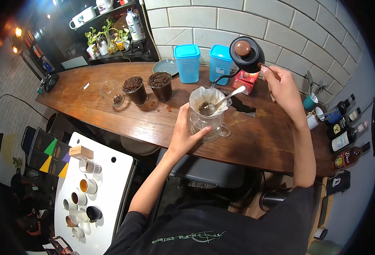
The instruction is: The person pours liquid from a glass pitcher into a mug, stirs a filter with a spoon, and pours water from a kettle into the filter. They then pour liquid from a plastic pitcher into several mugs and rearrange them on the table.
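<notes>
My right hand (283, 87) is closed round the handle of a black gooseneck kettle (251, 55) with a brown lid knob, raised above the counter. The kettle's thin spout points down at a paper filter (194, 97) set in a dripper. Dark wet coffee grounds (205, 109) lie inside the filter, and a metal spoon (232, 95) rests in it, handle up to the right. Below the dripper stands a clear glass coffee server (213, 135) with a side handle. My left hand (185, 134) wraps round the server's left side, thumb across its front.
Two cups of dark crumbly grounds (135, 90) stand left on the wooden counter (94, 110). Behind are two blue-lidded containers (188, 63), a plate (165, 66) and a red box (244, 83). Bottles (343, 140) line the right end. Several cups (88, 185) stand on a white table (111, 178).
</notes>
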`<move>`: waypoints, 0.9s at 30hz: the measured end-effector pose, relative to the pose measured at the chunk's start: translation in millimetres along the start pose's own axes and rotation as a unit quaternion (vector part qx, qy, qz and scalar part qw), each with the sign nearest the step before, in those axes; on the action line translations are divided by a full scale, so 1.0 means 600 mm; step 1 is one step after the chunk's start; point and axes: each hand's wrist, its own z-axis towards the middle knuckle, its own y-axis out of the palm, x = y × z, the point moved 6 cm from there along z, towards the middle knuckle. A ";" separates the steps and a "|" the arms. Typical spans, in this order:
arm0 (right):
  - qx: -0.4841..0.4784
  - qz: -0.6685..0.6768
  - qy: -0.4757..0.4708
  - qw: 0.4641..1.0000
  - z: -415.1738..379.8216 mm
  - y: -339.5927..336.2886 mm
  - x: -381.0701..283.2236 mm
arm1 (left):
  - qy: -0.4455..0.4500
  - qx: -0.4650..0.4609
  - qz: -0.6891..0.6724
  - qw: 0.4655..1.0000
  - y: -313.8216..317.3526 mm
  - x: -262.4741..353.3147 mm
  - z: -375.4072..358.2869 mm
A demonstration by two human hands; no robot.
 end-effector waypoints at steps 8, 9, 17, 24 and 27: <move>-0.009 0.001 0.002 1.000 0.009 0.007 -0.009 | -0.026 -0.033 0.003 0.999 0.006 -0.008 0.000; -0.009 0.002 -0.006 1.000 0.008 0.007 -0.010 | -0.024 -0.029 0.002 0.999 0.005 -0.007 -0.001; -0.021 0.010 -0.005 1.000 -0.011 0.000 -0.009 | -0.031 -0.029 -0.004 0.999 0.005 -0.006 0.000; -0.029 -0.021 0.019 0.999 -0.023 -0.031 -0.009 | -0.024 -0.008 0.006 1.000 0.000 0.001 0.002; -0.021 -0.020 0.012 1.000 -0.016 -0.034 -0.007 | -0.021 -0.008 0.007 1.000 -0.001 0.002 0.002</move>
